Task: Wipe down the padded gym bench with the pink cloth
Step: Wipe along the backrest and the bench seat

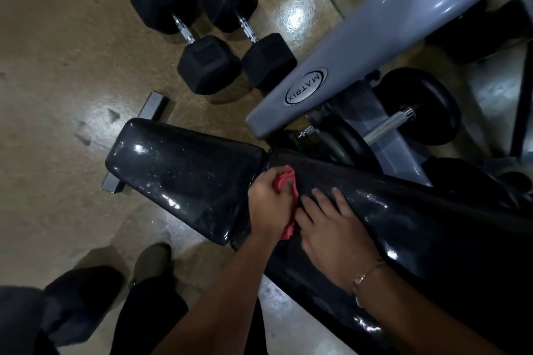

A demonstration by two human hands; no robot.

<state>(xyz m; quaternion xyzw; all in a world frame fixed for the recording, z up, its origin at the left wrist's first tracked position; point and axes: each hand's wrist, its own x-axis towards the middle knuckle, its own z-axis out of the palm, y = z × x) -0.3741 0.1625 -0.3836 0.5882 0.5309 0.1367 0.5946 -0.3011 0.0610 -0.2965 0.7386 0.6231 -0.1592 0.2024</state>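
Head view.
- Padded gym bench (184, 170): black and glossy, with the seat pad and back pad meeting at a seam.
- Pink cloth (285, 181): bunched, lying on the bench at that seam.
- Left hand (266, 207): fingers curled round the cloth.
- Right hand (331, 228): flat on the bench's back pad just beside the cloth, fingers straight, holding nothing. There is a bracelet (364, 276) at the wrist.
- Two hex dumbbells (184, 34): on the floor beyond the bench.
- Grey frame (375, 37), badge reading MATRIX: beyond the bench.

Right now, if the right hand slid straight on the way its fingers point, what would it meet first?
Only bare back pad to its far edge; the right hand would pass just beside the cloth. Beyond stands the grey frame, though depth is unclear.
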